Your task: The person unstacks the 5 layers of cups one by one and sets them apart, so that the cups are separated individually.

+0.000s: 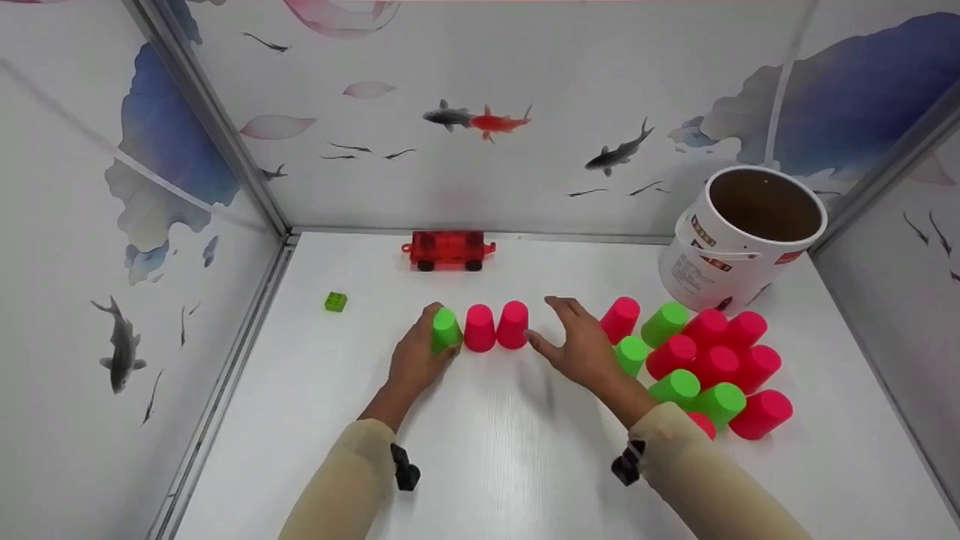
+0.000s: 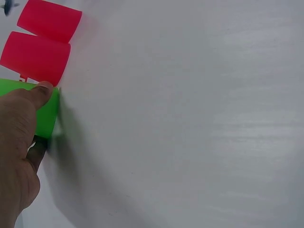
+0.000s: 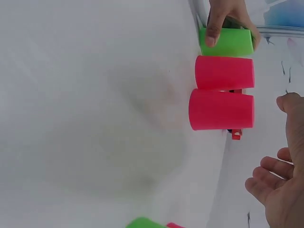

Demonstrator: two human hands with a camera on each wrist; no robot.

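My left hand [image 1: 417, 361] grips a green cup [image 1: 445, 328] that stands upside down at the left end of a short row. In the left wrist view the thumb [image 2: 43, 90] lies along the side of that cup. Close beside it stand two upside-down pink cups, the middle one [image 1: 480, 328] and the right one [image 1: 514, 325]. My right hand [image 1: 586, 351] holds nothing; its fingers are spread and its thumb points toward the right pink cup. In the right wrist view, this hand [image 3: 285, 185] appears apart from the row.
Several upturned pink cups [image 1: 716, 366] and green cups [image 1: 676, 387] crowd the right side, near my right forearm. Behind them stands a white bucket [image 1: 697, 262]. A red toy wagon [image 1: 448, 250] sits by the back wall, and a small green block [image 1: 336, 301] lies at left.
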